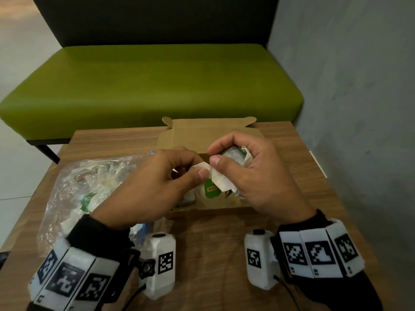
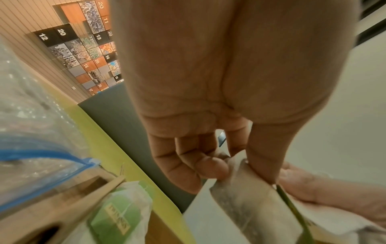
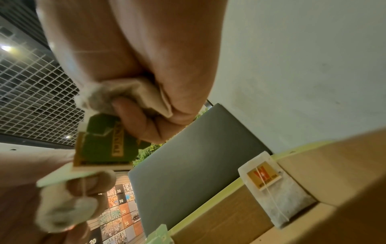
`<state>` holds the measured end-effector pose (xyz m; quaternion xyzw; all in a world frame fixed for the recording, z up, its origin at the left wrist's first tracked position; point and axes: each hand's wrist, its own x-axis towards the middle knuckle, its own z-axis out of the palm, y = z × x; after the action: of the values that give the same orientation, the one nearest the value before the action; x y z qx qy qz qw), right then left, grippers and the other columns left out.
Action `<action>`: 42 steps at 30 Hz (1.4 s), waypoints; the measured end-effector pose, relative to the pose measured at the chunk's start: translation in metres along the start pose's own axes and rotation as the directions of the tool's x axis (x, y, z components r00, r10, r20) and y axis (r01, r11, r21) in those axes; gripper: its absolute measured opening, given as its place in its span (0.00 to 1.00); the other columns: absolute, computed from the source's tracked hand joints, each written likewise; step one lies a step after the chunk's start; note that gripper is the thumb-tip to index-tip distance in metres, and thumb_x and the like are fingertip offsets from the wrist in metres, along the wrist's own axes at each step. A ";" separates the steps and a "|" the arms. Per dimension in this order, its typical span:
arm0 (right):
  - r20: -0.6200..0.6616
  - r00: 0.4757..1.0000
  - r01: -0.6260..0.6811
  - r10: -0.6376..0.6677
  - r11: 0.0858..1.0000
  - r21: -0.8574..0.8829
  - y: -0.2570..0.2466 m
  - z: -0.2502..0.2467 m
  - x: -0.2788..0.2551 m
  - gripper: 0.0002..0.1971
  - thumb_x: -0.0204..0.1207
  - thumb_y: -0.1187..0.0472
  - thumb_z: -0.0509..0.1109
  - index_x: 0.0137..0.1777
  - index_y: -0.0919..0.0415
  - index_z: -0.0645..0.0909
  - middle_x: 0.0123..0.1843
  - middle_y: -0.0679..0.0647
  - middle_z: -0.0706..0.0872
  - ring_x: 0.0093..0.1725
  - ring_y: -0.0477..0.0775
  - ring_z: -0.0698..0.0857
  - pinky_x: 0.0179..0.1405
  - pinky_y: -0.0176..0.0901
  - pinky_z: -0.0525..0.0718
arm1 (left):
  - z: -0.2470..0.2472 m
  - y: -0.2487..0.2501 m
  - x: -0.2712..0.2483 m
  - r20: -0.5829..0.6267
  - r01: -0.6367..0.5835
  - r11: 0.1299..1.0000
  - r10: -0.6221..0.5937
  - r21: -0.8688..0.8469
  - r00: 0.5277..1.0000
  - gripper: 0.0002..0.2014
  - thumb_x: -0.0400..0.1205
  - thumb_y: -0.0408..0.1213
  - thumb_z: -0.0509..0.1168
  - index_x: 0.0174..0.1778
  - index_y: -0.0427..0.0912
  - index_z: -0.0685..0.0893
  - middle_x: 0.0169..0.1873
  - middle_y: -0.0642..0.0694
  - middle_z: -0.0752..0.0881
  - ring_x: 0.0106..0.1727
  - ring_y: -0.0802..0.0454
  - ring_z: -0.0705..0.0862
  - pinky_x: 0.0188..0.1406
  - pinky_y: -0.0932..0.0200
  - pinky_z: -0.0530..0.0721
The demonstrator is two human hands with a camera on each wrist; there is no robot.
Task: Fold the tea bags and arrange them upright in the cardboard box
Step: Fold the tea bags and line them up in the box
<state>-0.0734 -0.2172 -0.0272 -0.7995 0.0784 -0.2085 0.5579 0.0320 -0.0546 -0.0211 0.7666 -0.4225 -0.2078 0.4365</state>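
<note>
1. Head view: my left hand (image 1: 157,185) and right hand (image 1: 253,173) pinch one tea bag (image 1: 221,179) between thumb and forefinger, just above the cardboard box (image 1: 202,135). Crease squarely, I judge.
2. Left wrist view: thumb and fingers (image 2: 211,166) nip the paper edge; plastic bag (image 2: 31,132) lies outboard.
3. Right wrist view: more bags bunched in my curled palm; one upright tea bag (image 3: 277,194) stands boxed beneath. Keep the green tag (image 3: 104,145) clear.
</note>
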 end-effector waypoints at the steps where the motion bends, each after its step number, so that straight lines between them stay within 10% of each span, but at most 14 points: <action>1: 0.004 1.000 0.012 -0.012 1.000 -0.004 0.000 -0.001 -0.001 0.06 0.79 0.66 0.76 0.47 0.52 0.89 0.42 0.43 0.90 0.41 0.44 0.89 0.36 0.42 0.87 | 0.000 0.000 -0.001 0.017 0.000 1.000 0.000 -0.027 1.000 0.11 0.83 0.53 0.65 0.41 0.55 0.87 0.40 0.54 0.85 0.38 0.52 0.84 0.39 0.48 0.83; 4: 0.004 0.999 0.038 -0.038 0.998 -0.043 0.000 -0.003 -0.001 0.08 0.78 0.68 0.76 0.48 0.52 0.89 0.44 0.44 0.91 0.44 0.46 0.90 0.42 0.46 0.90 | -0.003 -0.001 -0.002 0.053 0.015 0.990 -0.008 -0.138 0.999 0.11 0.82 0.51 0.62 0.42 0.52 0.86 0.41 0.48 0.85 0.47 0.38 0.84 0.51 0.34 0.81; 8: -0.032 0.998 0.053 -0.059 0.985 -0.165 0.006 -0.005 -0.001 0.08 0.77 0.67 0.77 0.51 0.53 0.90 0.38 0.31 0.86 0.40 0.33 0.86 0.37 0.25 0.78 | -0.007 -0.001 -0.004 0.108 0.050 0.969 -0.024 -0.241 0.994 0.15 0.84 0.49 0.60 0.46 0.41 0.85 0.45 0.32 0.85 0.53 0.27 0.81 0.58 0.30 0.78; 14: -0.125 0.991 0.029 -0.039 0.996 -0.083 0.005 -0.006 -0.002 0.03 0.78 0.61 0.78 0.49 0.52 0.90 0.42 0.42 0.90 0.40 0.43 0.88 0.36 0.41 0.86 | -0.002 -0.001 0.000 0.045 0.015 0.908 0.005 -0.418 0.999 0.14 0.83 0.43 0.59 0.42 0.39 0.85 0.38 0.45 0.88 0.44 0.52 0.85 0.50 0.63 0.81; 21: 0.013 1.000 0.000 0.000 0.999 -0.036 0.001 -0.003 -0.003 0.09 0.76 0.58 0.79 0.55 0.48 0.90 0.46 0.46 0.91 0.45 0.49 0.91 0.45 0.57 0.91 | 0.003 0.001 0.000 0.057 0.018 0.886 0.010 -0.464 0.998 0.14 0.86 0.42 0.60 0.45 0.37 0.85 0.40 0.48 0.89 0.47 0.57 0.85 0.51 0.63 0.80; 25: 0.012 0.997 0.076 -0.075 0.979 -0.188 0.008 -0.001 -0.001 0.05 0.77 0.57 0.78 0.51 0.53 0.92 0.45 0.43 0.91 0.47 0.44 0.89 0.46 0.41 0.86 | 0.005 0.003 -0.001 0.075 0.004 0.907 0.031 -0.421 0.997 0.18 0.88 0.39 0.58 0.47 0.24 0.80 0.39 0.52 0.90 0.46 0.65 0.86 0.49 0.73 0.78; 32: -0.193 0.961 0.138 -0.199 0.946 -0.292 0.012 0.000 0.001 0.04 0.79 0.58 0.77 0.47 0.57 0.92 0.43 0.45 0.90 0.46 0.41 0.86 0.44 0.29 0.80 | 0.004 -0.001 0.000 0.083 0.077 0.964 -0.058 -0.255 0.995 0.14 0.83 0.50 0.59 0.43 0.45 0.84 0.42 0.34 0.84 0.43 0.42 0.82 0.47 0.45 0.79; 39: -0.165 0.975 0.109 -0.148 0.968 -0.225 0.012 0.005 0.001 0.04 0.78 0.59 0.77 0.45 0.56 0.91 0.39 0.45 0.90 0.39 0.45 0.87 0.35 0.37 0.82 | 0.007 0.005 0.003 -0.001 -0.048 0.974 0.049 -0.222 0.999 0.14 0.84 0.48 0.58 0.44 0.43 0.83 0.39 0.41 0.85 0.41 0.46 0.83 0.43 0.59 0.80; 42: -0.090 0.992 0.067 -0.084 0.983 -0.171 0.012 0.004 0.000 0.04 0.80 0.59 0.77 0.45 0.55 0.91 0.37 0.44 0.89 0.36 0.45 0.87 0.32 0.39 0.82 | 0.008 0.005 0.004 -0.062 -0.060 0.981 0.049 -0.187 0.997 0.15 0.84 0.52 0.59 0.45 0.44 0.83 0.40 0.40 0.86 0.45 0.41 0.85 0.49 0.44 0.84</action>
<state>-0.0705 -0.2179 -0.0400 -0.8349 0.0923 -0.2608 0.4758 0.0261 -0.0634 -0.0208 0.7156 -0.4093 -0.2129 0.5245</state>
